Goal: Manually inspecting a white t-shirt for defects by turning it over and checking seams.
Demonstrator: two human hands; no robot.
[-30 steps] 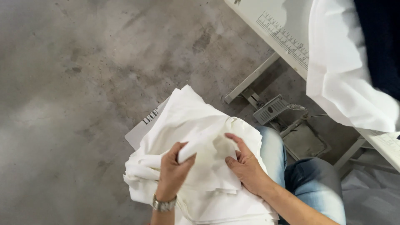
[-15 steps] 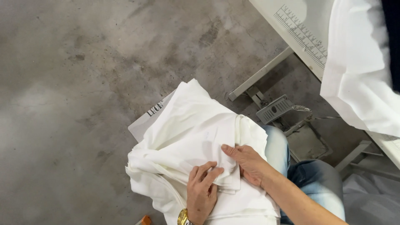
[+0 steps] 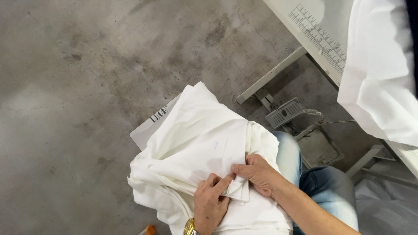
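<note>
**Two hands on a pile of white cloth**

On the person's lap sits a big pile of white cloth point(image 3: 204, 148). It is folded in many layers and it hangs over the knees, which wear blue jeans point(image 3: 324, 187).

Seen from the head camera, the left hand point(image 3: 211, 204) lies on the near part of the pile. Its fingers press down on a small folded corner of the cloth, and they pinch that corner. A gold watch point(image 3: 189, 227) is on the wrist. The right hand point(image 3: 259, 174) is just beside the left one, and the two hands touch at the fingertips. The right fingers curl over the same corner and hold it too. So both hands are grasping the white cloth.

Under the pile, a flat grey board point(image 3: 150, 126) sticks out on the far left side. The grey floor point(image 3: 87, 87) is rough and has dark spots.

To the right stands a sewing bench point(image 3: 320, 32) with a ruler strip along its edge. More white fabric point(image 3: 383, 78) hangs down from it. Below the bench is a grey foot pedal point(image 3: 285, 112) on a metal frame. A tiny orange thing point(image 3: 149, 229) peeks in at the bottom edge.
</note>
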